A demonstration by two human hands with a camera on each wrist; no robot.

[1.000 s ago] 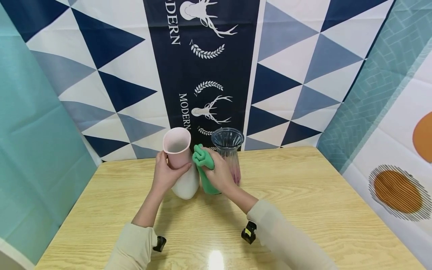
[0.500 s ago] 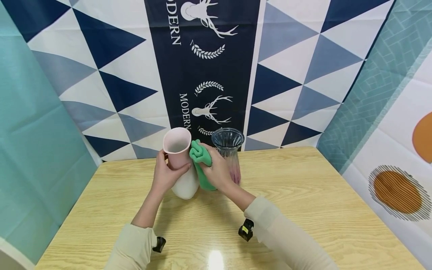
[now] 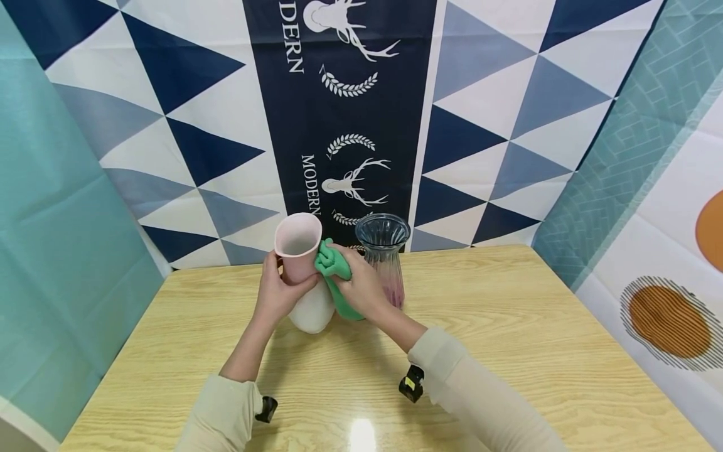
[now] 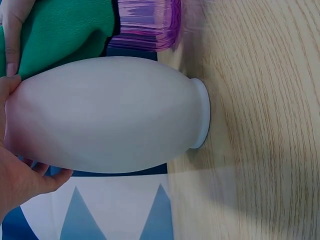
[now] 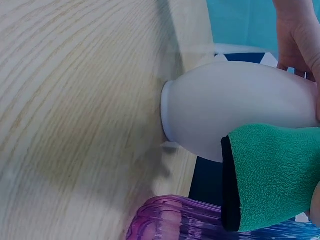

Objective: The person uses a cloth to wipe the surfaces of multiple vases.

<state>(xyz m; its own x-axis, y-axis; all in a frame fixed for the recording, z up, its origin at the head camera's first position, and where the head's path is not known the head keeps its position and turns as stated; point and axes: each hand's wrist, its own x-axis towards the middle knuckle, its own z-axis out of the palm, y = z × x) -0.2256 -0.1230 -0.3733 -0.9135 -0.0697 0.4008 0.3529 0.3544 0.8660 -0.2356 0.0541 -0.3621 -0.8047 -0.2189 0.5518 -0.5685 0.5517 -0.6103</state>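
A vase, pink at the neck and white below, stands on the wooden table in the head view. Around its neck, thumb in front, my left hand grips it. My right hand holds a bunched green cloth against the right side of the neck. The cloth's lower end hangs down along the vase, with a black edge showing in the right wrist view. From the left wrist view, the vase's pale body and its narrow foot at the tabletop are visible.
A ribbed glass vase, blue at the top and pink-purple at the bottom, stands just right of the cloth, partly behind my right hand. Behind the wooden table hangs a patterned cloth backdrop.
My right hand has moved slightly left with the green cloth, bringing it from beside the pink and white vase up against its neck. My left hand keeps its grip in place.
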